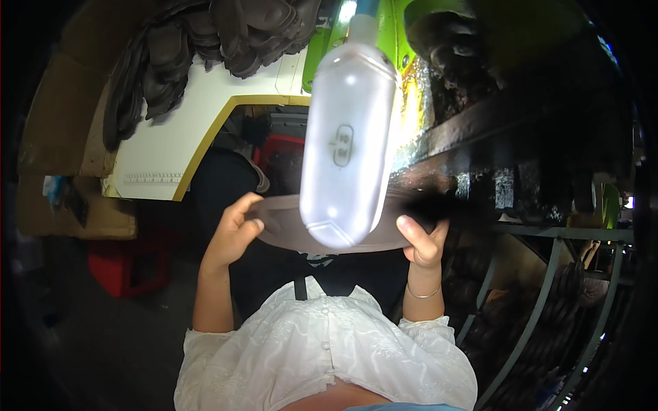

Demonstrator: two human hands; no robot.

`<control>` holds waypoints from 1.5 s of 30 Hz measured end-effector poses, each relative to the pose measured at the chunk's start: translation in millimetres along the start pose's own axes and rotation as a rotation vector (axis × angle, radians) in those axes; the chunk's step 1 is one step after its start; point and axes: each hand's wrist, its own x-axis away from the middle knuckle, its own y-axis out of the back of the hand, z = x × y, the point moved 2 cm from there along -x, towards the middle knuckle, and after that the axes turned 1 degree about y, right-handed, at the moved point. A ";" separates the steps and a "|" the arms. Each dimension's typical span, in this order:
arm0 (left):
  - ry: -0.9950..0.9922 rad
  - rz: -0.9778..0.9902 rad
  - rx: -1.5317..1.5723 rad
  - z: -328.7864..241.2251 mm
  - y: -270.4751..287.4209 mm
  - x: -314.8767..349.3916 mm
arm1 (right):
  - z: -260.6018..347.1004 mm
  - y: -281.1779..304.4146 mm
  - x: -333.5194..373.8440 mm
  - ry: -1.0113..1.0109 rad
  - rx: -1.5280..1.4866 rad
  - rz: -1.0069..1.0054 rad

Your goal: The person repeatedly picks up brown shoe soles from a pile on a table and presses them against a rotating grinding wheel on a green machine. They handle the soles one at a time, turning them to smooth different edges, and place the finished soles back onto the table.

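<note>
Left hand [232, 233] and right hand [423, 241] each in clenched grip on opposite edges of flat dark rubber sheet [288, 229], held level before chest; pale oblong lamp [348, 140] hangs in front, covering sheet's middle; dark rubber pieces [219, 41] piled above; green machine [411, 41] upper right.

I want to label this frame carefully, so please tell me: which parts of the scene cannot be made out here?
Head view only:
- The middle of the flat dark piece is hidden by a blurred white oval device hanging close to the camera.
- The left hand and right hand grip its ends; the palms are hidden.
- The dark machine on the right is too dim to identify.
- The dark stacked pieces are cut off by the top edge.
</note>
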 end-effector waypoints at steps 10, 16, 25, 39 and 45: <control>-0.069 0.431 -0.577 49.7 -74.7 -5.9 | -42.2 -12.3 -19.7 -0.029 0.267 0.226; -0.365 0.020 -0.126 -25.2 -107.1 -40.5 | -18.6 -22.2 -23.1 -0.225 -0.275 0.098; -0.313 -0.080 0.038 -9.2 -105.9 -25.2 | -59.5 116.2 61.6 -0.599 -0.015 0.455; -0.111 -0.056 0.086 -17.7 -54.1 -6.5 | -19.1 28.3 -10.7 0.106 -0.478 -0.523; -0.209 -0.267 -0.007 -18.2 -1.5 -5.9 | -52.0 -27.3 14.0 0.055 -0.379 -0.474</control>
